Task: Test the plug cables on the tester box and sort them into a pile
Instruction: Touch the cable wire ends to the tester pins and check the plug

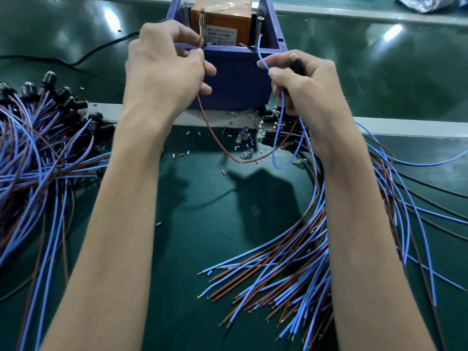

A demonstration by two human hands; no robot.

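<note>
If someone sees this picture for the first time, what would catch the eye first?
First, the two hands at the top centre: the left hand pinches a brown wire and the right hand a blue wire, both raised to the blue tester box. Next, the blue and brown cables: a tangled left pile with black plugs, and a right pile fanned out at the lower right.

surface: glossy green mat (202, 236) | pale rail (410, 128) | glare: overhead lights

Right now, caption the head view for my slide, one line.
Left hand pinches a brown wire, right hand a blue wire, at the tester box; cable pile at left.
</note>
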